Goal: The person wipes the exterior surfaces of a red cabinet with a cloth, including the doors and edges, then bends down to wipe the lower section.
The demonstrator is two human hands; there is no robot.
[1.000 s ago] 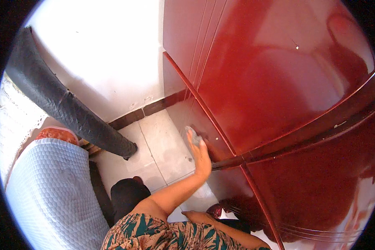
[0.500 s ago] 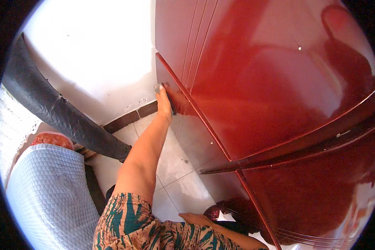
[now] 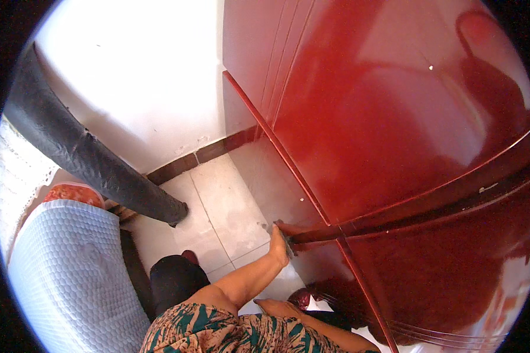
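My left hand (image 3: pixel 280 246) reaches forward and presses against the side of a tall, glossy red cabinet (image 3: pixel 371 147), close to the gap between its upper and lower panels. Between palm and panel shows a thin dark edge, apparently a cloth (image 3: pixel 290 242), mostly hidden by the hand. The glossy surface mirrors the fingers. Close to my body, my right hand (image 3: pixel 280 308) lies low with its fingers stretched toward the left, and nothing shows in it. A dark red rounded thing (image 3: pixel 302 298) is just beyond it, too partly seen to name.
A quilted light-blue cover (image 3: pixel 70 265) drapes over something at the left. Behind it, a dark leather-like post (image 3: pixel 94 153) slants down to the tiled floor (image 3: pixel 209 217). A white wall (image 3: pixel 135 70) with brown skirting (image 3: pixel 179 167) stands ahead. My dark-clad knee (image 3: pixel 176 279) is at the lower left.
My left hand has slid down and toward me along the cabinet's side, from near the wall to the gap between the panels. The knee now shows more. My right hand stays put.
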